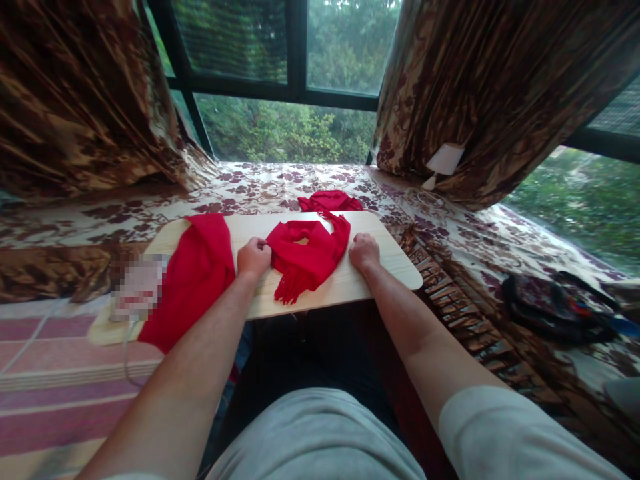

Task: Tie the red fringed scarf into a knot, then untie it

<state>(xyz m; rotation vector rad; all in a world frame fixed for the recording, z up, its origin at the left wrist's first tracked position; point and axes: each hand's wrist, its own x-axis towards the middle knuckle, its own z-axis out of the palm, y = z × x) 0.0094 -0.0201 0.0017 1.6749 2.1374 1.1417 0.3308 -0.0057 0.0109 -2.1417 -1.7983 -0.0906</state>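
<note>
A red fringed scarf lies bunched in a loop on a light wooden board, its tassels pointing toward me. My left hand is closed at the scarf's left edge and seems to pinch the fabric. My right hand is closed at the scarf's right edge, touching it. A second red scarf lies folded flat on the left part of the board and hangs over its near edge. Behind the board, more red fabric trails onto the patterned cover.
The board rests over my lap on a bed with a floral brown and cream cover. A blurred-out patch sits at the board's left end. A dark bag lies at right. Curtains and windows stand behind.
</note>
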